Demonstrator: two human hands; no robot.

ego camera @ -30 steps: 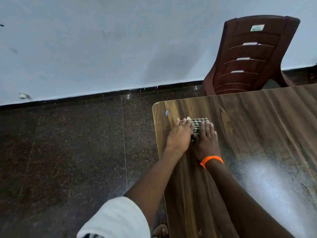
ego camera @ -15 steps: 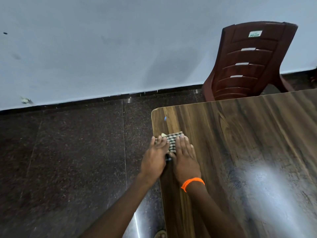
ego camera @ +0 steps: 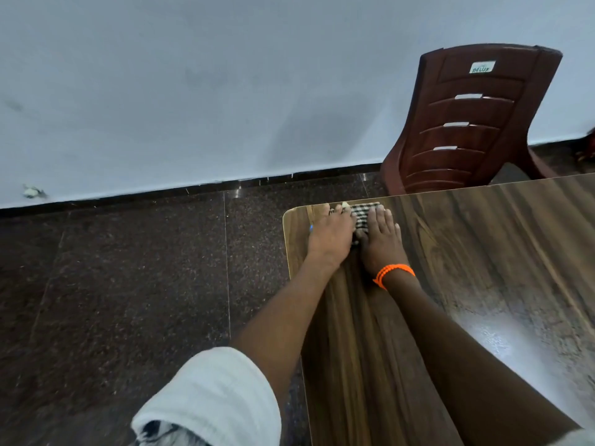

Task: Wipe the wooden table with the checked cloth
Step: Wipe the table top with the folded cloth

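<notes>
Both hands had pushed the checked cloth [ego camera: 363, 217] away from the near-left edge, where it lay half a second before, up to the tabletop's [ego camera: 483, 268] far left corner. Nearest, a white sleeve [ego camera: 209, 397] covered the left arm. Farther on, the left hand [ego camera: 330, 238] and right hand [ego camera: 381, 241] lay flat, fingers straight, pressing the cloth side by side at the far edge. That stroke looked spent; a return pull probably came next.

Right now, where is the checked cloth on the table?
In the head view, the checked cloth lies at the far left corner of the wooden table, pressed flat under the left hand and right hand.
</notes>
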